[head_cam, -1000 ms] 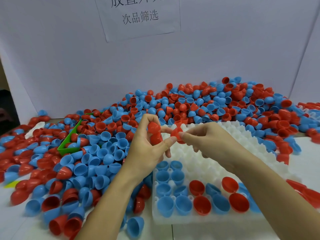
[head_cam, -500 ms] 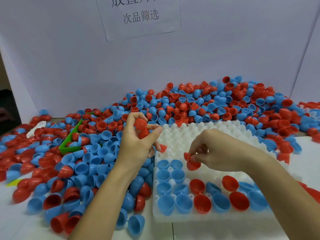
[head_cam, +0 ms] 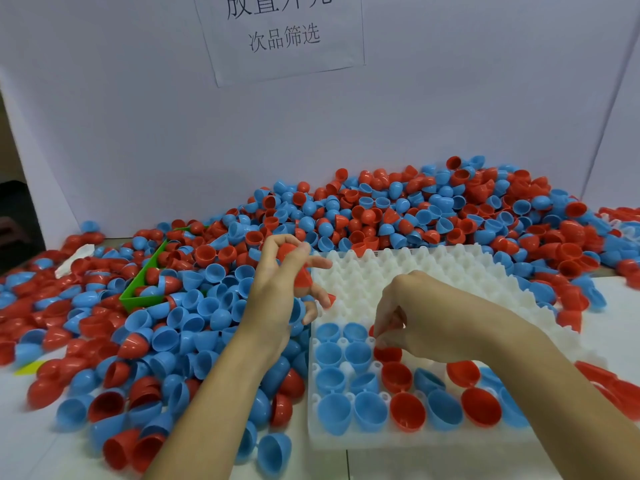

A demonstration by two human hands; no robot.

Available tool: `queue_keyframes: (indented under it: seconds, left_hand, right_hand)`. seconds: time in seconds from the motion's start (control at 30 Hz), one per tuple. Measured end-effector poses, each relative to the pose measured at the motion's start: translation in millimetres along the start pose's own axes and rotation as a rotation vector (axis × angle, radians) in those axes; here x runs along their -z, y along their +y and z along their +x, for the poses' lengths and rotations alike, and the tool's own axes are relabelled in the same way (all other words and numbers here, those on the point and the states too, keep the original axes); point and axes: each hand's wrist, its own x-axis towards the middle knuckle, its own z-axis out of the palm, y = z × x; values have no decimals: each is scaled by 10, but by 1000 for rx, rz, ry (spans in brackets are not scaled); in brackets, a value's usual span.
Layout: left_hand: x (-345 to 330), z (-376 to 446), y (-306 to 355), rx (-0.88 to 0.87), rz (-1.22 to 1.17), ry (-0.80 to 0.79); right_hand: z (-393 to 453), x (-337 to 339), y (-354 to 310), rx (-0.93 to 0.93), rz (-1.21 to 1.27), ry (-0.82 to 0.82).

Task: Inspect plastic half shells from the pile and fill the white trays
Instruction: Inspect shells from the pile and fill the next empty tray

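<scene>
Since half a second ago the right hand has dropped from above the white tray down onto its filled rows, and the red half shell it carried now sits at a pocket in the third column, fingertips pinched on its rim. The left hand has barely shifted, hovering at the tray's left edge.

Head view: the left hand is curled shut around several red shells, one poking out by the little finger. The right hand is closed in a pinch, knuckles up, hiding part of the pocket it works at. The near rows of the tray hold blue and red shells, mouths up; the far rows are bare white peaks. The blue shells fill the two left columns, red and blue alternate to the right.

The tray lies on a white tabletop, which shows only along the near edge and at far right. The pile of red and blue half shells heaps up behind the tray and spreads wide to the left, right against the tray's left side. A green bin sits half buried in the left spread. A white backboard closes off the rear, angled at both sides, with a paper sign of printed characters taped on it. A dark gap opens at far left.
</scene>
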Motion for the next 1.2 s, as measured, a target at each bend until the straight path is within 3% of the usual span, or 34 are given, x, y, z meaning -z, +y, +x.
queue_keyframes:
  seconds: [0.17, 0.47, 0.87, 1.2]
  left_hand:
    - [14, -5, 22, 94, -215, -15]
    - [13, 3, 0, 142, -204, -13]
    - [-39, -31, 28, 233, -115, -107]
    - [-113, -67, -12, 268, -76, -272]
  right_hand:
    - [36, -34, -21, -43, 6, -9]
    - [-7, 13, 40, 13, 29, -5]
    - [49, -101, -113, 228, 166, 554]
    - [84, -178, -226, 313, 307, 575]
